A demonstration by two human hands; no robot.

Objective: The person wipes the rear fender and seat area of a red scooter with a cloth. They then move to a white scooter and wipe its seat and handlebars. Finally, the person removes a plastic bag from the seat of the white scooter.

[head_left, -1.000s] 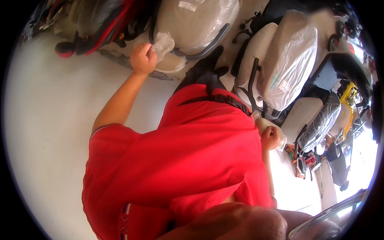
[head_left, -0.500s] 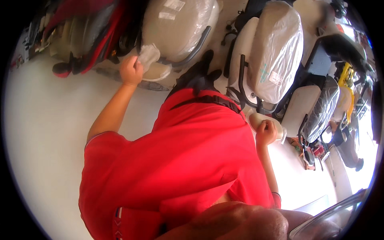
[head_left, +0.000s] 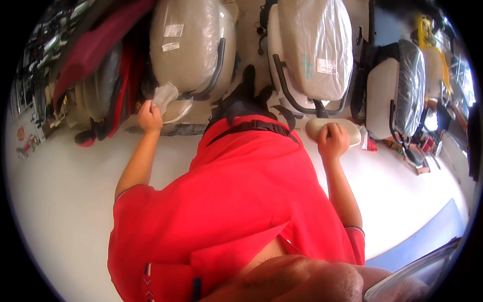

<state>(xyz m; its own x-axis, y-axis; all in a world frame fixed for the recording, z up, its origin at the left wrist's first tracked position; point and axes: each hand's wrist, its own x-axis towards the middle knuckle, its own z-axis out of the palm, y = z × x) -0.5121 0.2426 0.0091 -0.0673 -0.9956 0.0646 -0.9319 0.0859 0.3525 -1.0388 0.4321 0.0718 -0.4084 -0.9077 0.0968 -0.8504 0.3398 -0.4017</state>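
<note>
My left hand point(head_left: 150, 117) is closed around a crumpled pale cloth point(head_left: 165, 95), which sticks up past my fingers beside a scooter's rear; whether it is fabric or thin plastic I cannot tell. Just below that scooter's plastic-wrapped seat point(head_left: 186, 43) a cream rounded part point(head_left: 177, 110) shows, close to the cloth. On my right side, my right hand point(head_left: 334, 141) has curled fingers gripping a beige oval pad point(head_left: 314, 129). The pad lies crosswise behind a second scooter's wrapped seat point(head_left: 322, 50), below its black grab rail point(head_left: 288, 95). My fingertips are partly hidden.
A dark red and black scooter point(head_left: 123, 80) stands at the left. More scooters are on the right, one with a beige body and wrapped seat point(head_left: 385, 95), another with yellow parts point(head_left: 427, 35). Behind them lie odd items. A blue panel point(head_left: 427, 231) lies at the lower right.
The scooters have shifted left in the view as my head and body turned. Both hands keep their holds, and more of the beige pad's face now shows.
</note>
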